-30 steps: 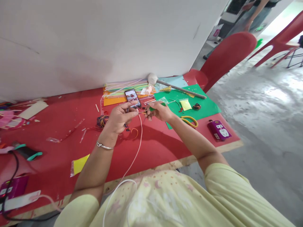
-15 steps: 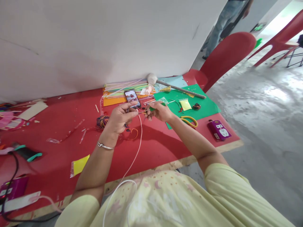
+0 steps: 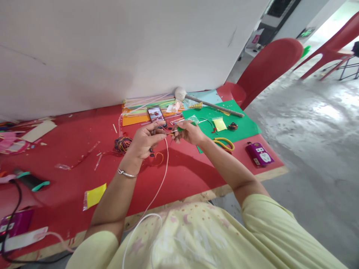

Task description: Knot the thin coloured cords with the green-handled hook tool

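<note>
Above the red tabletop [image 3: 174, 179], my left hand [image 3: 143, 140] is closed, its thumb and forefinger pinching something small among thin coloured wires. What sits between the fingertips is too small to make out. My right hand [image 3: 189, 132] grips a green-handled screwdriver [image 3: 182, 127], its thin metal shaft pointing at the left fingertips. Fine orange wires also show by the right fingers. A pale pink cable [image 3: 165, 164] hangs from near the left fingertips toward my lap. Just behind the hands lies a lit phone [image 3: 156, 114]. Left of my left hand is a bundle of coloured wire [image 3: 122, 144].
Yellow-handled pliers [image 3: 226, 143], a yellow packet [image 3: 219, 124] and a wire coil [image 3: 232, 126] lie by the green sheet [image 3: 241, 127]. A purple socket box [image 3: 259, 154] stands right. Behind are plastic straws [image 3: 148, 101] and a ball-ended rod [image 3: 213, 104]. A wall [image 3: 112, 48] rises behind.
My left hand has shifted slightly right and closer to my right hand. My right hand has barely moved. The person in the background has left the view.
</note>
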Demonstrator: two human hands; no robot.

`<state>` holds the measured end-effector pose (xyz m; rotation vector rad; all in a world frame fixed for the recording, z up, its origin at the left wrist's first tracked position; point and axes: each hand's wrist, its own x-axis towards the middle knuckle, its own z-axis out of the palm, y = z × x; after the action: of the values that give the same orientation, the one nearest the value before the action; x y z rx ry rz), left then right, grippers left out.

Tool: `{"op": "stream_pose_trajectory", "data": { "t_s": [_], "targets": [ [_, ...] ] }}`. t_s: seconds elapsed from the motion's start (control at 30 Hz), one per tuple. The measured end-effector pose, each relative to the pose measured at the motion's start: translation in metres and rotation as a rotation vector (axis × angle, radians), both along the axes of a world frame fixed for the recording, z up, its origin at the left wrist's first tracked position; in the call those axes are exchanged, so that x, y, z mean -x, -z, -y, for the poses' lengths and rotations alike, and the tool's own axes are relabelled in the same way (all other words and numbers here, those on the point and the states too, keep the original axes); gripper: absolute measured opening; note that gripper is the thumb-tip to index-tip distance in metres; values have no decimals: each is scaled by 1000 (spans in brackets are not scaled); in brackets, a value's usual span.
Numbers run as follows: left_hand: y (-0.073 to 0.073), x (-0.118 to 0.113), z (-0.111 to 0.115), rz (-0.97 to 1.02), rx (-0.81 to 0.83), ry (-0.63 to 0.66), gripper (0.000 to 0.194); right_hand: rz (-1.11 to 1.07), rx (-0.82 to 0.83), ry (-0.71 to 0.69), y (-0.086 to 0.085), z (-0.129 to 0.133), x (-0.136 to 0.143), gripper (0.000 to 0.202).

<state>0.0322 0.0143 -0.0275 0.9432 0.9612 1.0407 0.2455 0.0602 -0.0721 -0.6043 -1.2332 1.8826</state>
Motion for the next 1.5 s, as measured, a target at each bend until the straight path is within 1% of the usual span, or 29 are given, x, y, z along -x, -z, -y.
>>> {"op": "stream_pose_trajectory", "data": {
  "t_s": [0.23, 0.73, 0.9, 1.03, 1.17, 1.33, 1.5],
  "targets": [
    [1, 0, -1, 8, 3, 0, 63, 0, 14, 7, 3, -1, 1, 35],
    [1, 1, 1, -6, -2, 1, 62, 23, 6, 13, 3, -1, -2, 34],
    [1, 2, 1, -5, 0, -9, 61, 14, 3, -23, 2, 0, -3, 34],
    [1, 2, 0, 2, 2, -13, 59, 5, 2, -14, 0, 1, -4, 32],
    [2, 2, -1, -2, -3, -14, 57, 14, -26, -9, 0, 2, -4, 34],
    [4, 3, -2, -10, -12, -14, 57, 39, -77, 49, -1, 4, -4, 40],
    [4, 2, -2, -29, -29, -47, 55, 128, -187, 115, -10, 10, -5, 45]
  ]
}}
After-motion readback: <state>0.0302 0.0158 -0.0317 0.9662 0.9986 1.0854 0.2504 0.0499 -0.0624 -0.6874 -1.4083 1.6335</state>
